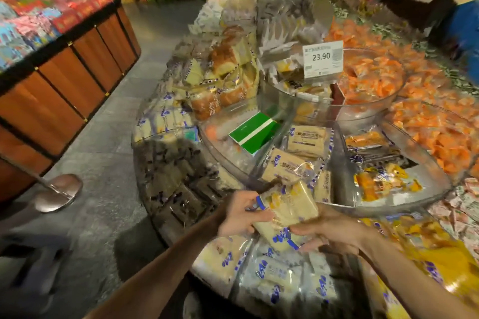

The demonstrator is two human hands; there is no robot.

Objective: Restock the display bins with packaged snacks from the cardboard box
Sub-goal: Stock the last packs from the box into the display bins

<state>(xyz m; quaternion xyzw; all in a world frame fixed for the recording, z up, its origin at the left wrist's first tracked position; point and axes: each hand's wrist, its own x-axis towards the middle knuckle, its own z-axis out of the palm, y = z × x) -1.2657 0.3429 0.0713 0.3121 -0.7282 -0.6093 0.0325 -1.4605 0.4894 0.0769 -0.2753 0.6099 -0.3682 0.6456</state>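
Both my hands hold a pale cream snack packet point(287, 211) with blue print, above the front bins of a clear acrylic display. My left hand point(239, 216) grips its left end, fingers curled round the edge. My right hand point(329, 230) pinches its lower right end. Just beyond lies a clear bin point(334, 160) with several similar beige packets point(287, 167). Below my hands sit more white and blue packets point(274, 274). No cardboard box for the task shows near my hands.
A green and white card point(255, 132) lies in a clear bowl bin. A price tag reading 23.90 point(322, 58) stands above. Orange packets point(430, 122) fill the right bins. A wooden-sided stand point(67, 80) is left, a metal post base point(55, 191) on the grey floor.
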